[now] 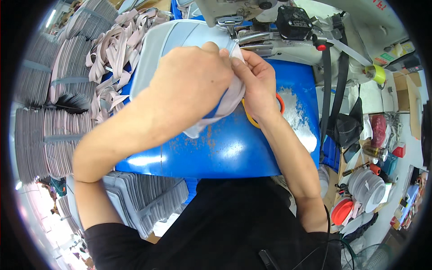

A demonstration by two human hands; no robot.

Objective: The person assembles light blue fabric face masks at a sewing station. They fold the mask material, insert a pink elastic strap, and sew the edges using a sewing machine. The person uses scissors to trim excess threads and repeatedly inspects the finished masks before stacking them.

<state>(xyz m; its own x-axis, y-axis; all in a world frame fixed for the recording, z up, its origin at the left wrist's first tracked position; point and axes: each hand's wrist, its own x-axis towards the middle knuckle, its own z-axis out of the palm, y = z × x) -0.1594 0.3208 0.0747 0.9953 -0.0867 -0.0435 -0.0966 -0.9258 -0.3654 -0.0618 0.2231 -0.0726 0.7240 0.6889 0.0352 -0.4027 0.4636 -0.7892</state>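
A flat, light blue-grey panel (150, 49) with a rounded edge lies under the sewing machine (230, 20), close to its presser foot. My left hand (198, 83) reaches across the panel, fingers closed on its right edge by a pale binding strip (235, 92). Their tips are partly hidden. Just right of the needle area, my right hand (258, 83) pinches the same strip between thumb and fingers. The strip's lower part curves down below the hands over the blue table (216, 153). Orange and yellow scissors handles (282, 104) show behind my right wrist.
Tangled pale strips (119, 49) heap at the left, beside tall tied stacks of grey panels (67, 139). Another panel stack (144, 198) stands below the table's left front edge. Black straps (335, 85) hang at the right. Further right is a cluttered bench (366, 189).
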